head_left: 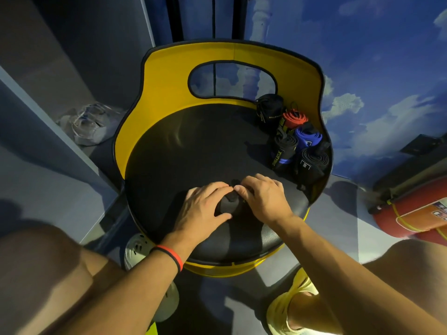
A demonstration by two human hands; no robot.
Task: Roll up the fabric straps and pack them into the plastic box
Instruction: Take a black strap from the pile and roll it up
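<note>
Head view: the black strap roll (227,204) lies near the front edge of the chair seat (183,151), axis roughly hand to hand. Gripping one end is the left hand (205,206); the right hand (263,197) pinches the other, both equally near.

Our left hand (203,209) and right hand (263,199) meet near the front of the black round seat (183,146), fingertips almost touching, both curled over a partly rolled black strap (227,204) that lies on the seat between them. At the seat's right rear, against the yellow backrest (167,76), stand the rolled straps (294,141): black, red and blue, packed side by side. A red-and-black wristband (169,256) circles our left wrist.
</note>
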